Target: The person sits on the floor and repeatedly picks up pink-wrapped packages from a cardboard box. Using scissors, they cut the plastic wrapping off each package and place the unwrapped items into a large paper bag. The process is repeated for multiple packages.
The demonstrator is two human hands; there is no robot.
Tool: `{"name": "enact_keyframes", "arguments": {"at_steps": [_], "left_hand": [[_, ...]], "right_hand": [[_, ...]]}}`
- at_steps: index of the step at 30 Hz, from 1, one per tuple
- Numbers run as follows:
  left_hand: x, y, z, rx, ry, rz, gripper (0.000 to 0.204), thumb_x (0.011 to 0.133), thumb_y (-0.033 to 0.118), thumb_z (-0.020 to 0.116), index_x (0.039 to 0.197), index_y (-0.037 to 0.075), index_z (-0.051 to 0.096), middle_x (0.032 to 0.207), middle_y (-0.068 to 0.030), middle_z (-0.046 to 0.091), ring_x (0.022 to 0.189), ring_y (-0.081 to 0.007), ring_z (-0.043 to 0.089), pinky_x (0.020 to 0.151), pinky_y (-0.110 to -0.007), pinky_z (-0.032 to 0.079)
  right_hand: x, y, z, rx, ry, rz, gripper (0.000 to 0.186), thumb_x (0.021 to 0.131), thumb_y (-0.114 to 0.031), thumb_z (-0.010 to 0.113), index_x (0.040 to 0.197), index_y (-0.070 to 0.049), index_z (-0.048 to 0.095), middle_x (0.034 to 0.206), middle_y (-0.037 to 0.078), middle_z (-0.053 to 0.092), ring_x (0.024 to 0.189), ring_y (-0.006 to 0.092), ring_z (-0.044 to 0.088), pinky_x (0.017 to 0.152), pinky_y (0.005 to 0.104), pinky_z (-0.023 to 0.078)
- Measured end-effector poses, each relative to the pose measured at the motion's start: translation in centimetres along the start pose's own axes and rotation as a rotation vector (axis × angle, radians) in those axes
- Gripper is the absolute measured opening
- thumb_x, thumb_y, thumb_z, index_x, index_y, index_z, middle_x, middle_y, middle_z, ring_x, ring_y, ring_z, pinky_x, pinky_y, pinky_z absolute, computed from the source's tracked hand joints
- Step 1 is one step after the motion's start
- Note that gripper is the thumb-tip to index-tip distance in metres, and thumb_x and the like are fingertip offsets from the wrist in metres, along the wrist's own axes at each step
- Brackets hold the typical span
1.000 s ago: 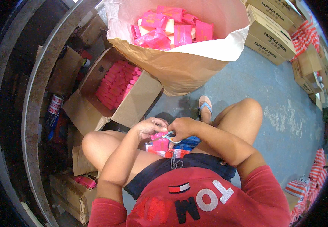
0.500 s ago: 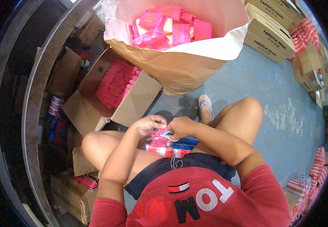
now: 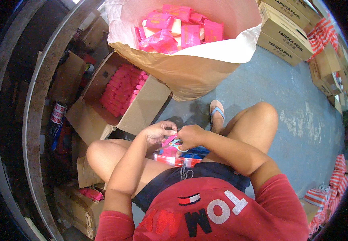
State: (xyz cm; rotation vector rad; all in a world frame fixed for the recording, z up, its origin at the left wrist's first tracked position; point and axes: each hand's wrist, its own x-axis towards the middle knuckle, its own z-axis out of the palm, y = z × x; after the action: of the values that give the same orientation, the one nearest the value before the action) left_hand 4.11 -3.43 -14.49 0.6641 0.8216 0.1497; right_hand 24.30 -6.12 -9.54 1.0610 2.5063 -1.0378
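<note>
Over my lap, the fingertips of my left hand (image 3: 157, 134) pinch a small pink packet (image 3: 168, 140), part of which is hidden by the fingers. My right hand (image 3: 191, 137) sits close against it, closed on scissors (image 3: 179, 146) with pale blue and orange handles; their blades are hard to make out. Both hands meet at the packet's upper end. Just beneath them lie more pink wrapping (image 3: 169, 151), a red and clear plastic piece (image 3: 177, 161) and something blue (image 3: 198, 152) that is partly covered.
Ahead stands a large paper sack (image 3: 190, 76) holding pink packets (image 3: 158, 22). A cardboard box (image 3: 146, 106) full of pink packets stands to its left, beside a metal shelf rail (image 3: 33, 100). Brown cartons (image 3: 284, 36) and red-striped bags (image 3: 316, 197) line the right side.
The pink packet between my hands has tilted and now shows more clearly. The scissors' handles have shifted slightly downward in my right hand. My arms stay nearly in place.
</note>
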Motion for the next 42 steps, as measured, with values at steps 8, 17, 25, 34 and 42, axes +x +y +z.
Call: {"name": "enact_keyframes", "arguments": {"at_steps": [8,17,25,34,42], "left_hand": [[0.4,-0.2,-0.5,-0.078,-0.015,0.041,0.017,0.085,0.015,0.07,0.094,0.009,0.057,0.086,0.0019,0.058,0.077,-0.0094,0.059,0.063,-0.023,0.048],[0.1,0.1,0.1,-0.088,0.018,0.074,0.019,0.086,0.02,0.07,0.096,0.01,0.057,0.084,0.0018,0.058,0.075,-0.0097,0.058,0.064,-0.024,0.048],[0.2,0.0,0.1,-0.076,-0.022,0.085,0.019,0.088,0.02,0.067,0.097,0.009,0.056,0.083,0.0023,0.057,0.073,-0.0084,0.057,0.066,-0.024,0.05],[-0.3,0.4,0.4,-0.059,0.005,0.12,0.022,0.088,0.022,0.067,0.1,0.009,0.054,0.09,0.0024,0.055,0.077,-0.0077,0.057,0.067,-0.022,0.05],[-0.3,0.1,-0.2,0.028,-0.135,0.242,0.016,0.087,0.02,0.068,0.09,0.008,0.058,0.1,-0.0006,0.052,0.089,-0.0124,0.056,0.072,-0.025,0.049]], "right_hand": [[0.8,0.8,0.4,-0.024,0.059,-0.021,0.05,0.065,-0.055,0.074,0.082,-0.008,0.071,0.079,0.016,0.068,0.076,0.0342,0.068,0.07,0.0458,0.055],[0.7,0.1,0.1,-0.054,0.059,0.017,0.044,0.069,-0.05,0.073,0.086,-0.01,0.071,0.081,0.015,0.069,0.079,0.0333,0.069,0.07,0.0459,0.055],[0.5,0.1,0.4,-0.061,0.052,0.012,0.036,0.072,-0.043,0.071,0.086,-0.01,0.071,0.084,0.015,0.069,0.08,0.0331,0.069,0.07,0.0455,0.055],[0.1,0.1,0.2,0.01,0.033,0.097,0.048,0.069,-0.05,0.074,0.095,-0.011,0.069,0.091,0.014,0.069,0.088,0.0328,0.068,0.076,0.0462,0.054],[3.0,2.3,5.8,0.504,0.151,-0.062,0.062,0.056,-0.04,0.087,0.106,-0.009,0.068,0.093,0.015,0.069,0.084,0.0293,0.065,0.076,0.0402,0.051]]}}
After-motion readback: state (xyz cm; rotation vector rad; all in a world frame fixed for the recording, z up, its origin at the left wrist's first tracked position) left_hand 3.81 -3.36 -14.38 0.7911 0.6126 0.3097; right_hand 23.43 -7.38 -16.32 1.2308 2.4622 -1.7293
